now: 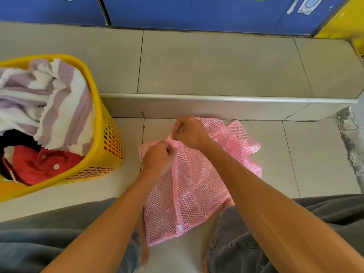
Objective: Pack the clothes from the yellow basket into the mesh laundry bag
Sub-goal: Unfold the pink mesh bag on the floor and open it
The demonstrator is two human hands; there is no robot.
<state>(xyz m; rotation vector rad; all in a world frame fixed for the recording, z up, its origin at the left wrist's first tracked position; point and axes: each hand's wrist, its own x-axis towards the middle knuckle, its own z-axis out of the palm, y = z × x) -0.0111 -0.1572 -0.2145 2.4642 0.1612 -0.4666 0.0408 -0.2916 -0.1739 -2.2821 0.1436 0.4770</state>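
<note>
We are crouched over a pale tiled floor (216,64) with a raised tiled step running across in front of us. The biggest thing in play is the yellow slotted plastic basket (102,123), off to our left, well apart from our hands and still piled with clothes: a lilac-and-white striped knit garment (59,99) on top, a red buttoned shirt (39,164) and something black beneath. Next is the pink mesh laundry bag (197,178), lying flat and empty between our knees, its far end rumpled to the right. Its pink zipper strip (175,186) is the long axis, running from near our body away toward the step, and it looks closed along the visible length. Both hands meet at the far end of that strip: our left hand (157,160) is clenched on the mesh just beside the zipper, bracing it, while our right hand (189,133) pinches the zipper end, presumably the pull. We judge the next move is drawing it back toward us along that line.
</note>
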